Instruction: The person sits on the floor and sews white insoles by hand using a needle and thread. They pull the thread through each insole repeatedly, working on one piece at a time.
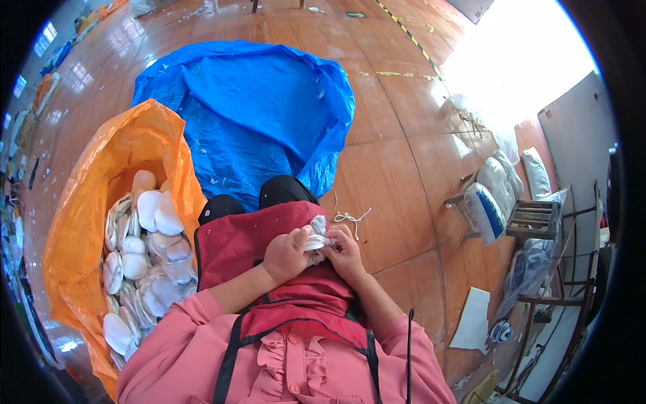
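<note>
Over the dark red apron (pixel 225 242) on my lap, my left hand (pixel 286 257) is closed round a small bundle of white, soft, layered fabric pieces (pixel 314 242). A greyish-white end of the bundle sticks up beyond the fingers. My right hand (pixel 346 254) meets it from the other side, its fingertips pinched together at the bundle's edge. What exactly lies between those fingertips is too small to make out. At my left stands an orange woven bag (pixel 84 195), its mouth wide, holding many rounded white pads (pixel 161 252), some of them paired.
A large blue sheet-like sack (pixel 249 101) spreads on the tiled floor beyond my knees. White string (pixel 353 218) lies right of my lap. Farther right are a stool with cushions (pixel 494 192), a wooden crate (pixel 531 217), a white sheet (pixel 471 320) and a metal rack (pixel 562 299).
</note>
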`<state>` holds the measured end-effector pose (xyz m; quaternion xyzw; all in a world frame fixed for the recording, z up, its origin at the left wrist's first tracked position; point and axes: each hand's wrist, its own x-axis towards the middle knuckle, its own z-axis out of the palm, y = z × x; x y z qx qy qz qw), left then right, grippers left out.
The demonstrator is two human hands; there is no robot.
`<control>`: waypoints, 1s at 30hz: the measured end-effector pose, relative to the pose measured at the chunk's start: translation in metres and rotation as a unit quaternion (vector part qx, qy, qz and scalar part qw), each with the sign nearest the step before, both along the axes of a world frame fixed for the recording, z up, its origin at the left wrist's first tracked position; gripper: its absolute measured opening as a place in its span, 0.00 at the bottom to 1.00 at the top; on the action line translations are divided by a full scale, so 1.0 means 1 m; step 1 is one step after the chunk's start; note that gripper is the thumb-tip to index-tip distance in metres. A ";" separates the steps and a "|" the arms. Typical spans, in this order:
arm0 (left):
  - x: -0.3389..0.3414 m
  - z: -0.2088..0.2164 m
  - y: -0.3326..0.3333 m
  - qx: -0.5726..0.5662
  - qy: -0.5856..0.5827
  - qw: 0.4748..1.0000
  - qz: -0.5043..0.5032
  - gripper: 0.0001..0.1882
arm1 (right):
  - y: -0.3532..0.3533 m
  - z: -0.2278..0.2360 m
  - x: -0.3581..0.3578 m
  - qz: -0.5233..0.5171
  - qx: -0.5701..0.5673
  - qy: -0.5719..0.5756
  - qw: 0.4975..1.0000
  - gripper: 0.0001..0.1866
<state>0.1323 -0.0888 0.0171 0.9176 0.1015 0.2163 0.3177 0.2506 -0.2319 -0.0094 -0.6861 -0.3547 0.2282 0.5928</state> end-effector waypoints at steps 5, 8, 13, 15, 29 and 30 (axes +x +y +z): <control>-0.005 0.001 0.004 0.021 -0.015 0.999 -0.045 0.26 | -0.008 -0.019 -0.008 0.005 0.059 0.285 0.957 0.16; -0.008 0.003 0.011 0.023 -0.047 0.994 -0.094 0.25 | -0.011 -0.007 -0.010 0.031 0.058 0.411 0.909 0.18; -0.009 0.002 0.013 0.044 -0.067 0.986 -0.143 0.20 | -0.017 0.019 -0.013 0.028 0.048 0.429 0.902 0.15; -0.009 0.002 0.012 0.058 -0.068 0.985 -0.149 0.19 | -0.019 0.025 -0.011 0.013 0.029 0.397 0.917 0.13; -0.008 0.006 0.005 0.064 -0.052 0.986 -0.148 0.16 | -0.008 0.013 -0.013 0.033 0.105 0.487 0.867 0.10; -0.009 0.004 0.005 0.065 -0.053 0.986 -0.141 0.15 | -0.007 0.013 -0.014 0.038 0.118 0.492 0.862 0.11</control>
